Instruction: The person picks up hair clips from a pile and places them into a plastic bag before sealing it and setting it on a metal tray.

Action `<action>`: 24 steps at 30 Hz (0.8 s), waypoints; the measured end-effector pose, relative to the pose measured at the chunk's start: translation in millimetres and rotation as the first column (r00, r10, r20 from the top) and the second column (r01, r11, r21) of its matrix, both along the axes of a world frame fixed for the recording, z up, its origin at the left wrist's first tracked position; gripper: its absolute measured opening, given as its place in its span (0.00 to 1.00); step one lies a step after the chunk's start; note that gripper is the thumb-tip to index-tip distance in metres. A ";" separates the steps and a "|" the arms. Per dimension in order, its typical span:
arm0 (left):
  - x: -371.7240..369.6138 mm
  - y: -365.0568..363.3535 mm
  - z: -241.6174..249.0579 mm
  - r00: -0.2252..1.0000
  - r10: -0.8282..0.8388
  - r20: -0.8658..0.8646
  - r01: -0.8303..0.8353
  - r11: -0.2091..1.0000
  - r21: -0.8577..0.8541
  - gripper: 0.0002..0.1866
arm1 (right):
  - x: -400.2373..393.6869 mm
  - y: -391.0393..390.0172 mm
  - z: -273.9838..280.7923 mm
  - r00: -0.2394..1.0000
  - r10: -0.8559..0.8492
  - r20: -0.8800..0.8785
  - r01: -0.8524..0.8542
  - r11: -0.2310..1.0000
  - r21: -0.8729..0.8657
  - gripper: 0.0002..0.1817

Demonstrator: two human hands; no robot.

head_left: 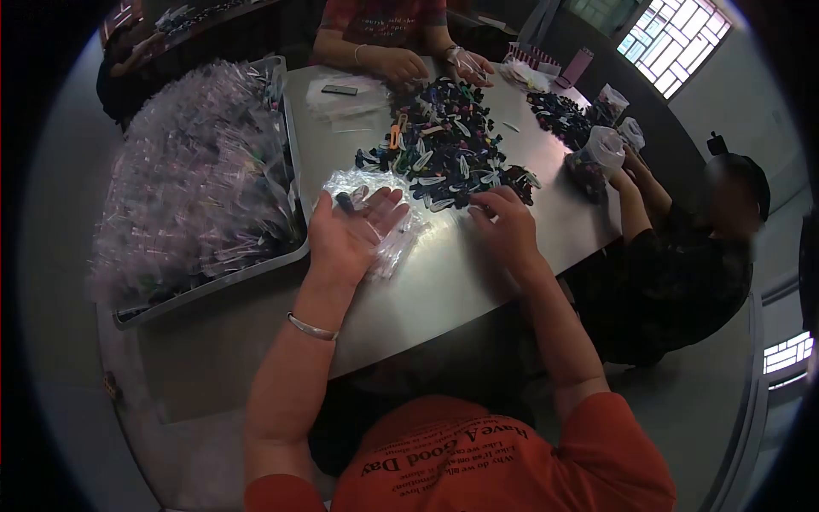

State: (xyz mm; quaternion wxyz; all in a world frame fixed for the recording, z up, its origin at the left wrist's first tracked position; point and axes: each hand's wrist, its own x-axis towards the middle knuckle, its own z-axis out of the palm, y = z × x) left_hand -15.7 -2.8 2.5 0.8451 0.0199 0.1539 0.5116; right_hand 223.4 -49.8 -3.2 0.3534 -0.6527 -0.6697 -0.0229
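Note:
My left hand [345,239] is palm up with its fingers partly curled, holding a clear plastic bag [388,226]. A small dark hair clip [345,202] lies against its fingers. More clear bags [394,256] are stacked on the table beneath that hand. At the near right edge of a pile of hair clips [448,141], my right hand [512,226] has its thumb and fingers bent together; whatever is between the tips is too small to make out. The pile mixes black, white and coloured clips, with an orange one [395,136] on its left side.
A grey tray [299,247] heaped with filled clear packets [192,171] stands at the left. Across the metal table [452,273], a person's hands [469,66] work at the pile. Another person at the right handles a plastic bag [607,147]. A phone [339,90] rests on bags.

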 end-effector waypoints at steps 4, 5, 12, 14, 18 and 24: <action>-0.4 1.3 -0.1 0.998 0.047 -0.047 -0.049 0.998 -0.051 0.30 | -13.0 15.8 -2.0 0.985 -0.009 0.169 0.013 1.000 -0.028 0.14; 0.2 0.7 -0.2 0.998 0.042 -0.055 -0.045 0.998 -0.053 0.30 | -12.8 16.3 -2.3 0.981 -0.020 0.194 0.033 0.997 -0.064 0.13; 0.5 -1.0 1.1 0.997 0.038 -0.061 -0.041 0.998 -0.053 0.29 | 27.4 -0.3 -8.3 0.985 0.006 -0.173 0.010 0.995 0.094 0.07; 0.7 -2.5 0.2 0.998 0.024 -0.066 -0.026 0.999 -0.029 0.29 | 42.7 -4.4 -9.2 0.988 -0.014 -0.155 0.025 0.997 0.067 0.07; 2.6 -3.6 3.6 0.996 0.023 -0.085 -0.026 0.999 -0.035 0.28 | 43.1 -7.0 -14.4 0.990 -0.017 -0.139 0.015 1.000 -0.018 0.10; 0.6 0.7 -4.2 0.995 0.034 -0.097 -0.034 0.999 -0.008 0.28 | 31.1 -2.5 -14.9 1.000 0.009 -0.015 -0.009 0.999 -0.035 0.12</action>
